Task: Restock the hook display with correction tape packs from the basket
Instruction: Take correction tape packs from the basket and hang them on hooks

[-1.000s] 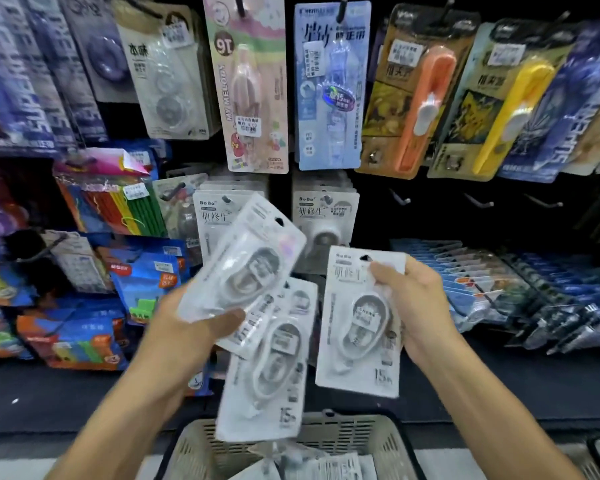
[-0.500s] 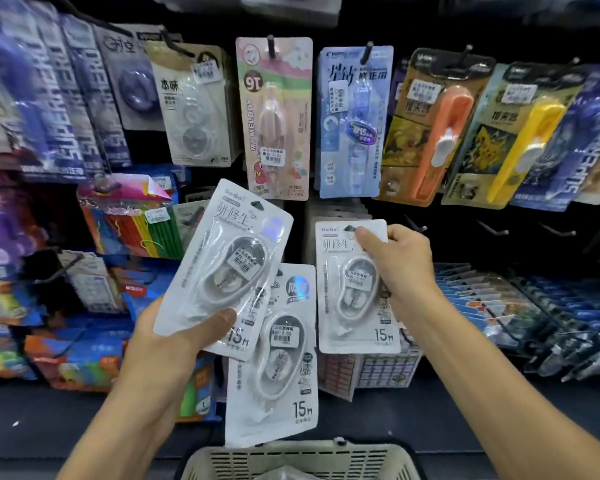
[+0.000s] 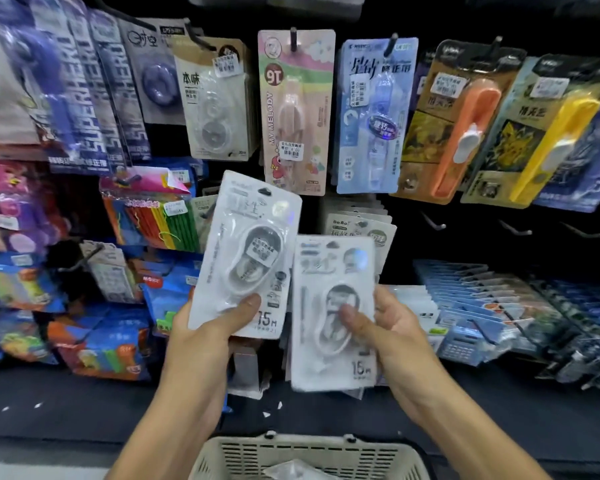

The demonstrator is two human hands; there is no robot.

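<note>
Lowered since before, my right hand (image 3: 392, 327) now pinches a correction tape pack (image 3: 333, 313) beside the pack (image 3: 246, 251) my left hand (image 3: 215, 323) grips, above the basket (image 3: 305, 455).

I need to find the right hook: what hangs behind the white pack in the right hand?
Behind the white pack gripped by the right hand, a row of matching packs hangs. Only their tops show; the hook itself and their lower parts are covered.
</note>
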